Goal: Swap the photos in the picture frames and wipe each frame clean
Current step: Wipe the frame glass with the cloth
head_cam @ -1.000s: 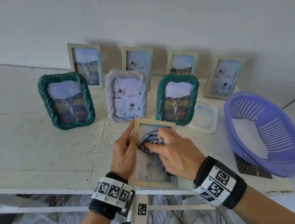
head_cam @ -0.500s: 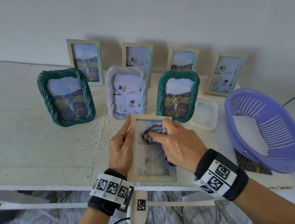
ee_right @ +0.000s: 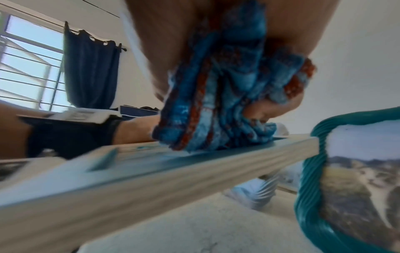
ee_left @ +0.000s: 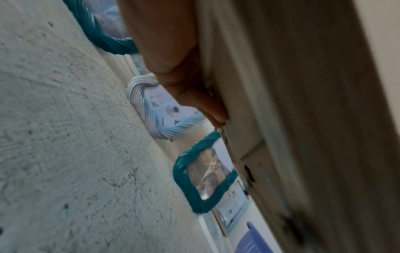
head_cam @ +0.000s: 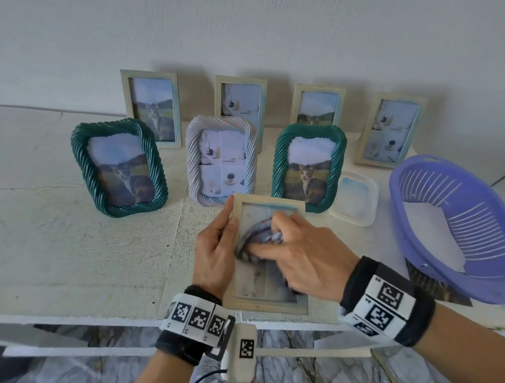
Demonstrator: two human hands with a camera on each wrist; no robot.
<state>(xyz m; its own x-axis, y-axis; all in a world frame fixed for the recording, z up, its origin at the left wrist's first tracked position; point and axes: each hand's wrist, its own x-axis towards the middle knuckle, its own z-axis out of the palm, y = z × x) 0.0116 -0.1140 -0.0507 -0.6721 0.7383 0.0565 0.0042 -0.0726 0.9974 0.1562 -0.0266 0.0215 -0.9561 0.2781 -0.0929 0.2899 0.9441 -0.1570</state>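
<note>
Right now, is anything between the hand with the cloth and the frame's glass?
Only the cloth itself. The right hand presses it onto the glass of the wooden frame, which the left hand grips by its edge.

Pale wooden frame [head_cam: 298,204] lies tilted under bunched blue cloth [head_cam: 261,234].

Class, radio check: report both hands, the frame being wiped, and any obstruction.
Left hand gripping wooden frame by its edge. Right hand pressing cloth on glass. Green frame close behind; nothing blocking.
</note>
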